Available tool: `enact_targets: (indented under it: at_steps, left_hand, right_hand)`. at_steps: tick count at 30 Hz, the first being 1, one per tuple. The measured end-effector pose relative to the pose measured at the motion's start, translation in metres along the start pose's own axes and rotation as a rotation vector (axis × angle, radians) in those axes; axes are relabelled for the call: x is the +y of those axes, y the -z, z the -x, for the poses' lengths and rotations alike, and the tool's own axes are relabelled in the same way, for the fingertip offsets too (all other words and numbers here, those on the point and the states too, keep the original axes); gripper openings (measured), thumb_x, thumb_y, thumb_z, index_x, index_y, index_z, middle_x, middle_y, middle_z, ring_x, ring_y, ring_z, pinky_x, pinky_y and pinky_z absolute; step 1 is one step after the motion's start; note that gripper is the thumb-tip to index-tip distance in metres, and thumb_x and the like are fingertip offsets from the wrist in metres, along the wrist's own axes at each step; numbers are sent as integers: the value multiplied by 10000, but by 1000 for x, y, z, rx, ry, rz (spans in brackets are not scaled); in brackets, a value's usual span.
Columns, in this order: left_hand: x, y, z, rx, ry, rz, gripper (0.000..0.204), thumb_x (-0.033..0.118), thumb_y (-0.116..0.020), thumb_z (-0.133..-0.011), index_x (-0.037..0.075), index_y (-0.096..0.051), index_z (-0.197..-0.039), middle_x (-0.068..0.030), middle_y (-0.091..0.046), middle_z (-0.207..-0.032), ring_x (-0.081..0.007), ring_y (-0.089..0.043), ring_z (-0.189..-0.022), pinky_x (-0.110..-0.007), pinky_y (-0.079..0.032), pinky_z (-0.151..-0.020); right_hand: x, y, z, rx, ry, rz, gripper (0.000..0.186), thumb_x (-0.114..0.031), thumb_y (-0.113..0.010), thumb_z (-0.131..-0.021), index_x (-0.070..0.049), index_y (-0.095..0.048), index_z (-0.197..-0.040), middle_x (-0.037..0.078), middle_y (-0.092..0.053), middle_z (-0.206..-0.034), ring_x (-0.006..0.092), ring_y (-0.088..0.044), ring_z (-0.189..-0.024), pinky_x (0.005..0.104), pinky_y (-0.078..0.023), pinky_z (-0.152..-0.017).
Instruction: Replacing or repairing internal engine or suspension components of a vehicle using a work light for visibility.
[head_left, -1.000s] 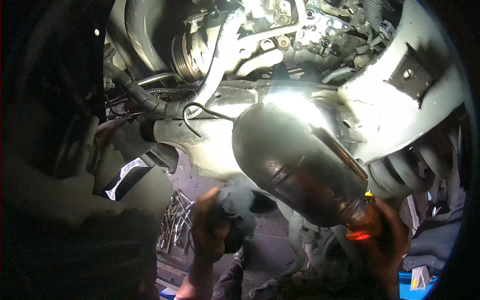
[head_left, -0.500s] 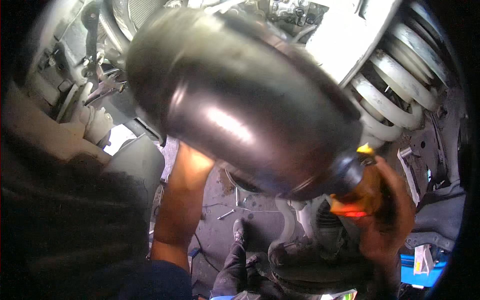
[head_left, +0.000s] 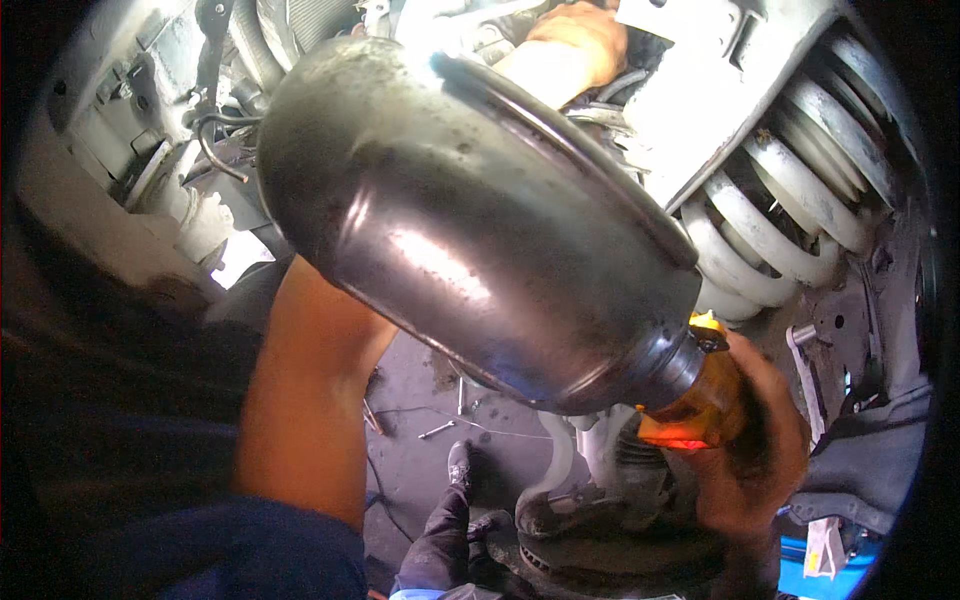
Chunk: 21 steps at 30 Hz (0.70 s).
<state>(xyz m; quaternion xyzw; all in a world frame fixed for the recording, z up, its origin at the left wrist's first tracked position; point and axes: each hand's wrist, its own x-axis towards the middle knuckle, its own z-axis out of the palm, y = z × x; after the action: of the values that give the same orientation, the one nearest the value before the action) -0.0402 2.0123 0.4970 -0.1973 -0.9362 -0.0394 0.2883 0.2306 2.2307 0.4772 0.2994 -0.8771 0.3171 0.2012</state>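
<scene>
My right hand (head_left: 772, 430) curls around an orange grip (head_left: 712, 405), while my left hand (head_left: 578, 45) is half lost beyond a dark bottle-shaped body (head_left: 450, 220).
The body slants across the middle of my view, its neck running down to the grip; shadow blurs my right fingers, but they look wrapped closely on it. My left forearm (head_left: 310, 400) passes behind the body, which hides its middle; above, only the back of the hand shows among glaring engine parts, so I cannot tell how open those fingers are or whether they hold anything. The upper edge cuts off the engine parts, the dark rim crops the coil spring (head_left: 785, 235), and floor tools (head_left: 437, 430) are too small to identify.
</scene>
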Motion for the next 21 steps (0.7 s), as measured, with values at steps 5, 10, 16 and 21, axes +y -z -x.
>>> enact_targets:
  at_steps: [5, 10, 16, 21]
  left_hand:
    - [-2, -2, -7, -42, -1, -10, 451, 135, -658, -833, 46, -601, -1272, -194, -467, -1370, -353, -506, -1254, -454, -414, -1043]
    - [-1, -6, -3, -60, -12, 2, 445, 137, -660, -834, 51, -607, -1267, -188, -481, -1362, -349, -511, -1252, -451, -416, -1042]
    - [-5, -1, -6, -66, -22, -9, 437, 138, -663, -835, 56, -614, -1261, -181, -497, -1352, -344, -517, -1251, -448, -419, -1041]
    - [-6, -6, -18, -95, -40, -31, 431, 139, -665, -836, 61, -619, -1257, -175, -510, -1344, -340, -522, -1250, -445, -421, -1039]
  right_hand:
    - [-1, 2, -4, -21, -58, 32, 611, -415, -689, -869, 48, -583, -1253, 221, -679, -1115, 334, -691, -987, 384, -533, -862]
    - [-6, 4, 3, 37, -337, -148, 697, -339, -763, -831, 92, -507, -1315, 188, -616, -1201, 244, -607, -1102, 358, -472, -962]
    - [1, 7, 2, 10, -221, -92, 631, -346, -728, -857, 76, -540, -1287, 207, -637, -1182, 269, -638, -1066, 357, -494, -919]
    - [6, 4, 0, 14, -132, -8, 585, -356, -702, -867, 68, -575, -1251, 231, -668, -1138, 300, -689, -978, 366, -529, -853]
